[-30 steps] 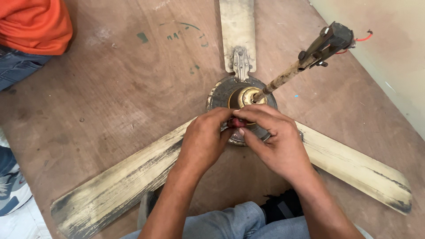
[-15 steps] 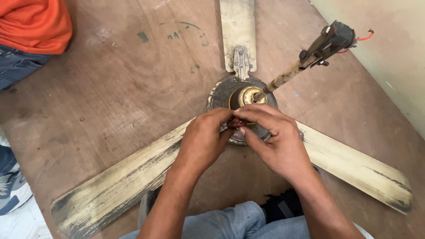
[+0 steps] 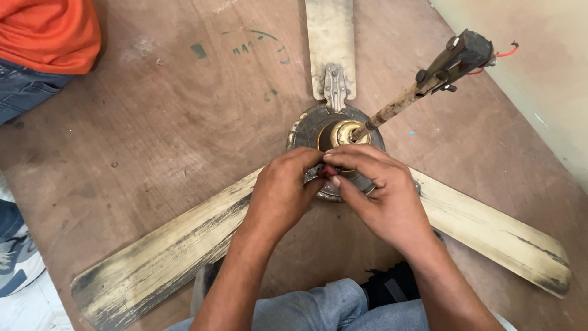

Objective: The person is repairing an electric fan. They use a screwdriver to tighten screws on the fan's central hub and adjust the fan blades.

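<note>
An old ceiling fan lies on a brown wooden board, its round dark motor hub (image 3: 309, 125) in the middle with a brass collar (image 3: 344, 131). Three worn cream blades spread from it: one toward the far edge (image 3: 329, 43), one to the lower left (image 3: 159, 260), one to the lower right (image 3: 490, 230). A rusty down rod (image 3: 398, 107) rises from the hub to a black bracket (image 3: 468, 52) with a red wire. My left hand (image 3: 278, 196) and my right hand (image 3: 383, 199) meet at the hub's near edge, fingertips pinched together on a small dark red part that is mostly hidden.
A person in an orange shirt and jeans (image 3: 43, 43) sits at the top left, with a grey shoe (image 3: 18, 263) at the left edge. My own jeans-clad knees (image 3: 343, 309) are at the bottom. A pale wall (image 3: 545, 67) borders the board on the right.
</note>
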